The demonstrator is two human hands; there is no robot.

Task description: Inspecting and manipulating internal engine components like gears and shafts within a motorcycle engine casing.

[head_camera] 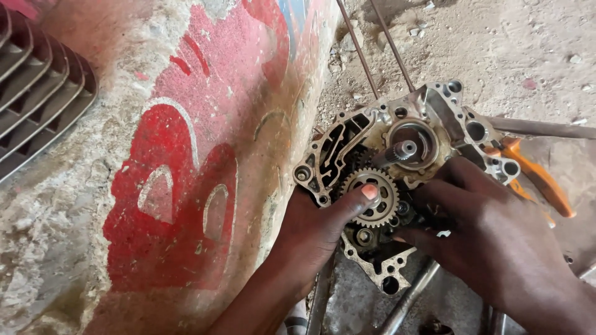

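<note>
An open, grimy metal engine case (447,108) lies on the ground at centre right, with gears and a splined shaft (403,151) showing inside. My left hand (316,229) grips the case's lower left edge, thumb pressed on a toothed gear (372,198). My right hand (490,229) covers the case's lower right part, fingers curled into the gear cavity; what they touch is hidden.
A rough wall (174,174) painted red and white fills the left. A finned metal part (37,80) sits at top left. Orange-handled pliers (540,180) lie right of the case. Thin metal rods (372,49) and bars (403,298) lie on the sandy ground.
</note>
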